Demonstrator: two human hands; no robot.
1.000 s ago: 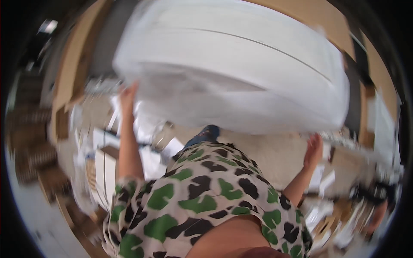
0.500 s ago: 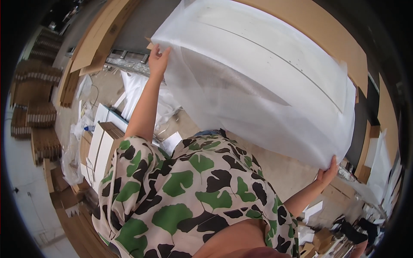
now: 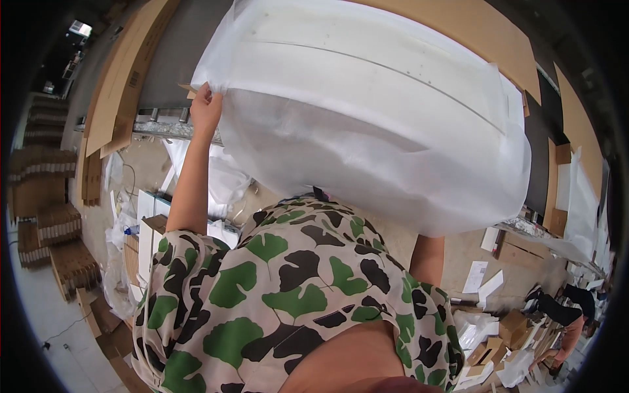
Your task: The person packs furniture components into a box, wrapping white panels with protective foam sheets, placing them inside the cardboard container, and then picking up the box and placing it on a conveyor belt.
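Closely inspected, nearest the camera is your own leaf-patterned shirt [image 3: 288,288], green and black on pale cloth, which fills the lower middle of the view. Your left arm rises from it, and your left hand [image 3: 206,109] pinches the left edge of the large white wrapped panel [image 3: 367,111] between thumb and fingers; that grip is closed on the wrapping film rather than on the hard edge beneath.

Your right forearm goes up under the lower right of the panel, and the right hand is hidden behind it, so I cannot tell its grip.

The panel is held aloft in front of you, tilted, its left edge in your left grip and its long body running up and to the right, well above the cluttered floor [image 3: 131,196].

Judgement: film alone may slip or tear. Shift the left fingers so they catch the rigid edge, keep both ends level, and watch the far corner, which passes close to the brown cardboard sheets [image 3: 458,26] leaning beyond. Another person [image 3: 563,314] bends over boxes at far right; keep clear.
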